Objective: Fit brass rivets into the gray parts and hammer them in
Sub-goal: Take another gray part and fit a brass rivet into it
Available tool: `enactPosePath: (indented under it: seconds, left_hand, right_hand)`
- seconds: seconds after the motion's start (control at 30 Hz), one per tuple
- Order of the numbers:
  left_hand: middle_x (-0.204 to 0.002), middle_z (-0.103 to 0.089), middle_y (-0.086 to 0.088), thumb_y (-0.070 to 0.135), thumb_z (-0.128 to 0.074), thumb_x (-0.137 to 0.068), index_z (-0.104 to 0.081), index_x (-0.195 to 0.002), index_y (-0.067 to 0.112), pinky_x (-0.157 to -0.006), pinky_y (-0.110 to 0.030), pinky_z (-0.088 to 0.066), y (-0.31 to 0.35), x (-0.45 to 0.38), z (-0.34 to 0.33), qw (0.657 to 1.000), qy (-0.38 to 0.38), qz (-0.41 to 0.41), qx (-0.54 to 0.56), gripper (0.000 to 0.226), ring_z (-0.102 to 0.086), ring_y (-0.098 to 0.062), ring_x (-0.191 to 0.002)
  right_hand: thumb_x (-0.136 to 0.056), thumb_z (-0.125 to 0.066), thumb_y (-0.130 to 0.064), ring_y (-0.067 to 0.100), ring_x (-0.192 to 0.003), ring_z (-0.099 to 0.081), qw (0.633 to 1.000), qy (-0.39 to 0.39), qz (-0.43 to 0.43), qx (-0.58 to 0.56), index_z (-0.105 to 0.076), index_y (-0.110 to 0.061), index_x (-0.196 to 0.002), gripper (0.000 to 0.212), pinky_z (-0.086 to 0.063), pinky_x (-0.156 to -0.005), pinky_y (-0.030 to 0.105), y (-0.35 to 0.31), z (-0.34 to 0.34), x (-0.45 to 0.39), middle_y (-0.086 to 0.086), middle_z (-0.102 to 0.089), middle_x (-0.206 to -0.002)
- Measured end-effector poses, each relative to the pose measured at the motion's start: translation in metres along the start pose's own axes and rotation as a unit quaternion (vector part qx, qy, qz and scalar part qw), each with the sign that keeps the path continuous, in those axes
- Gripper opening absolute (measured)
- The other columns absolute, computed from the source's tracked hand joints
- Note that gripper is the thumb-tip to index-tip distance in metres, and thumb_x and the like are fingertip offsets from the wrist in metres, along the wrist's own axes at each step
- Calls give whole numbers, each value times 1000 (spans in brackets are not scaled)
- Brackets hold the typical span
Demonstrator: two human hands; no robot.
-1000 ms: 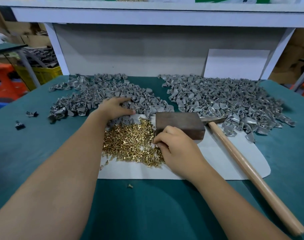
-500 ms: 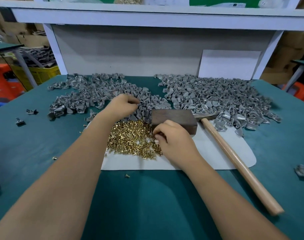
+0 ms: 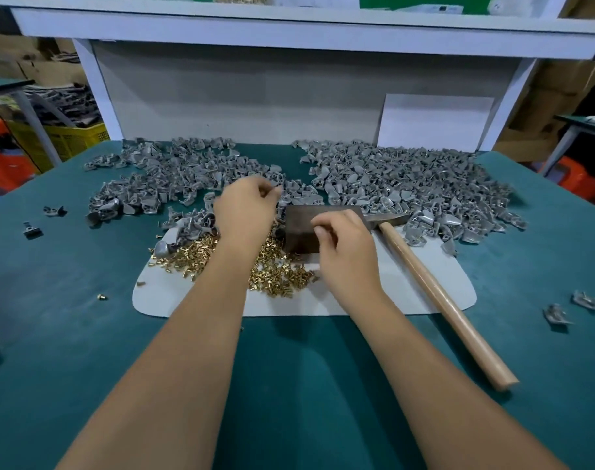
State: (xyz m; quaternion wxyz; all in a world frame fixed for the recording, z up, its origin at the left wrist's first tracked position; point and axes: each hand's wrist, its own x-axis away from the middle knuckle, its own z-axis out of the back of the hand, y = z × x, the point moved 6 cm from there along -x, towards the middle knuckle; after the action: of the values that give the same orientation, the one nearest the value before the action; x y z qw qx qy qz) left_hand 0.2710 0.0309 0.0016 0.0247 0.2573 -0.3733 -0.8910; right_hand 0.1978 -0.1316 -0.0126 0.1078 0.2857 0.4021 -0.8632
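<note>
One head-worn wide view looks forward and down, close over the green table (image 3: 68, 334); far edges seem bowed.

The left hand (image 3: 245, 212) is blurred, so whether its curled fingers hold a gray part cannot be told. The right hand (image 3: 345, 249) covers the near corner of the dark block (image 3: 299, 228); its fingertips seem to pinch something too small to make out. Both forearms hide part of the heap of rivets (image 3: 275, 273). The hammer (image 3: 435, 293) head lies partly behind the block.
</note>
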Motion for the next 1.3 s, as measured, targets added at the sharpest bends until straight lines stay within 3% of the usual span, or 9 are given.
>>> enactPosePath:
  seconds: [0.07, 0.17, 0.33, 0.47, 0.63, 0.83, 1.07, 1.3]
  left_hand:
    - [-85, -70, 12, 37, -66, -92, -74, -92, 25, -77, -29, -48, 20, 7, -6, 996, -7, 3, 89, 15, -61, -8, -79]
    - [-79, -68, 17, 37, -70, -89, -71, -81, 32, -77, -27, -51, 40, 17, -19, 987, -28, 4, 161, 9, -64, -5, -81]
    - [-85, -73, 12, 31, -77, -82, -77, -82, 29, -85, -36, -55, 34, 35, -45, 990, -83, 1, 116, 2, -67, -12, -85]
    - [-86, -69, 9, 23, -80, -79, -78, -86, 23, -90, -42, -52, 32, 38, -47, 987, -93, -18, 133, 7, -64, -22, -97]
    - [-91, -73, 7, 20, -74, -84, -79, -91, 22, -91, -42, -52, 28, 41, -46, 979, -107, -37, 168, 8, -65, -22, -100]
    - [-95, -74, 4, 15, -71, -84, -79, -93, 23, -95, -43, -51, 31, 42, -46, 980, -98, -31, 168, 14, -64, -24, -104]
    - [-89, -74, 7, 17, -68, -86, -78, -90, 25, -97, -48, -47, 35, 44, -50, 983, -83, -23, 163, 13, -65, -25, -102]
    - [-90, -74, 6, 15, -68, -85, -76, -90, 24, -96, -47, -48, 34, 43, -51, 981, -84, -13, 177, 14, -64, -23, -103]
  right_hand:
    - [-91, -57, -5, 13, -91, -55, 998, 34, -52, -26, -67, -13, -97, 15, -44, -80, 24, 7, 9, -8, -2, -60, -97]
    - [-90, -60, -9, 9, -88, -55, 991, 85, -97, -24, -67, -19, -94, 13, -44, -80, 22, 19, 23, -24, -2, -62, -97]
    - [-89, -60, -10, 16, -94, -58, 976, 122, -175, -49, -69, -19, -93, 13, -50, -85, 37, 40, 23, -23, -3, -65, -96]
    - [-87, -62, -8, 15, -91, -61, 978, 123, -156, -60, -70, -18, -92, 14, -50, -86, 40, 37, 19, -19, -4, -68, -92]
    - [-85, -62, -8, 20, -95, -61, 989, 76, -120, -40, -70, -20, -88, 14, -45, -92, 48, 29, 12, -16, -4, -69, -90]
    - [-85, -63, -9, 19, -94, -61, 989, 83, -108, -48, -69, -21, -86, 13, -44, -92, 48, 25, 14, -16, -6, -66, -90]
    - [-86, -63, -9, 16, -88, -61, 990, 92, -87, -55, -69, -20, -87, 13, -47, -89, 45, 25, 13, -22, -14, -57, -90]
    - [-86, -61, -6, 9, -86, -59, 992, 86, -74, -57, -69, -18, -90, 15, -50, -82, 31, 29, 10, -23, -5, -63, -94]
